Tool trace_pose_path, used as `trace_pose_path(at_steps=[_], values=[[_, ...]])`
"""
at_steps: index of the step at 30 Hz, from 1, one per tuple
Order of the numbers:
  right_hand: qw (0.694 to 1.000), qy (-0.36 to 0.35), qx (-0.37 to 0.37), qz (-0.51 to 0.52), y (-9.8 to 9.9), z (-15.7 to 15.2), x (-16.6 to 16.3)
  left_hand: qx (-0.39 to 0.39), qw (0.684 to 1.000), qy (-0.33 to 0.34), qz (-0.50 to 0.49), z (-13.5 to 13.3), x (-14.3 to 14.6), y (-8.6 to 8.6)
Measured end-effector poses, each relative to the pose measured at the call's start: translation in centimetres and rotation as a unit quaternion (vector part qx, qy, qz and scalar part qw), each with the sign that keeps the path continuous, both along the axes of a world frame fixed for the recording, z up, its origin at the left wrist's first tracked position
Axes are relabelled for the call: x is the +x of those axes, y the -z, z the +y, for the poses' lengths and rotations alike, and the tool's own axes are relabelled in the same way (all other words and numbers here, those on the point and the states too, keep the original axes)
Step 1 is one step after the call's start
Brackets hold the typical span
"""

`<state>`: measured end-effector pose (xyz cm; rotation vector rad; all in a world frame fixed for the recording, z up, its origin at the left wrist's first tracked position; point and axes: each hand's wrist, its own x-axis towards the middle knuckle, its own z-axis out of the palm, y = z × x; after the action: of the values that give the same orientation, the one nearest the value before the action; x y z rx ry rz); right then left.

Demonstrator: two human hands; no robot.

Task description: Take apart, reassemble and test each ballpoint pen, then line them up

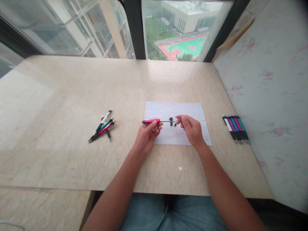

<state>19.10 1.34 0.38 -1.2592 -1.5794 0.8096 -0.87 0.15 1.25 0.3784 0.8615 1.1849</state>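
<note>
My left hand (pixel 149 133) grips the pink barrel of a ballpoint pen (pixel 154 121), its clicker end pointing left. From the barrel's open right end a thin dark refill (pixel 167 121) reaches across to my right hand (pixel 191 127). The thumb and forefinger of that hand pinch the refill's far end. Below the refill, on a sheet of paper (pixel 178 138) covered with rows of writing, lies a short black pen part (pixel 171 122). A second small black piece (pixel 175 124) shows beside my right fingertips, partly hidden.
A loose heap of pens (pixel 102 128) lies to the left, white, green and pink among them. Several pens (pixel 235 129) are lined up side by side at the right, near the flowered wall (pixel 267 96). Windows (pixel 187 32) border the stone desktop (pixel 72 166) at the back.
</note>
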Motion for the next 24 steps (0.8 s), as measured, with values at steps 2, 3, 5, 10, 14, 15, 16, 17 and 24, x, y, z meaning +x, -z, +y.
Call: trace_pose_path(at_steps=[2, 3, 5, 10, 14, 15, 16, 17, 24], values=[[0.998, -0.030, -0.031, 0.048, -0.2, -0.2, -0.2, 0.005, 1.000, 0.006, 0.013, 0.0, 0.1, 0.1], [0.997, -0.041, -0.037, 0.052, -0.2, -0.3, -0.3, 0.007, 1.000, 0.008, 0.019, -0.1, 0.1, 0.2], [0.998, -0.048, -0.032, 0.028, -0.4, -0.4, -0.5, 0.010, 0.999, 0.010, 0.033, -0.1, 0.1, 0.2], [0.999, -0.044, 0.002, -0.020, -0.5, -0.3, -0.6, 0.028, 0.997, 0.010, 0.077, -0.2, 0.2, 0.1], [0.997, -0.061, 0.008, -0.045, -0.6, -0.3, -0.4, 0.042, 0.996, 0.003, 0.083, -0.2, 0.3, 0.1], [0.997, -0.062, 0.011, -0.047, -0.7, -0.2, -0.3, 0.046, 0.996, -0.003, 0.081, -0.2, 0.3, 0.2], [0.997, -0.060, 0.014, -0.046, -0.7, -0.2, -0.2, 0.048, 0.996, -0.012, 0.079, -0.1, 0.2, 0.2], [0.998, -0.052, 0.018, -0.043, -0.7, -0.2, -0.1, 0.048, 0.996, -0.022, 0.074, -0.1, 0.2, 0.2], [0.983, 0.097, 0.011, -0.156, 0.0, 0.8, 1.7, 0.013, 0.997, -0.081, 0.013, 0.4, -0.4, 0.0]])
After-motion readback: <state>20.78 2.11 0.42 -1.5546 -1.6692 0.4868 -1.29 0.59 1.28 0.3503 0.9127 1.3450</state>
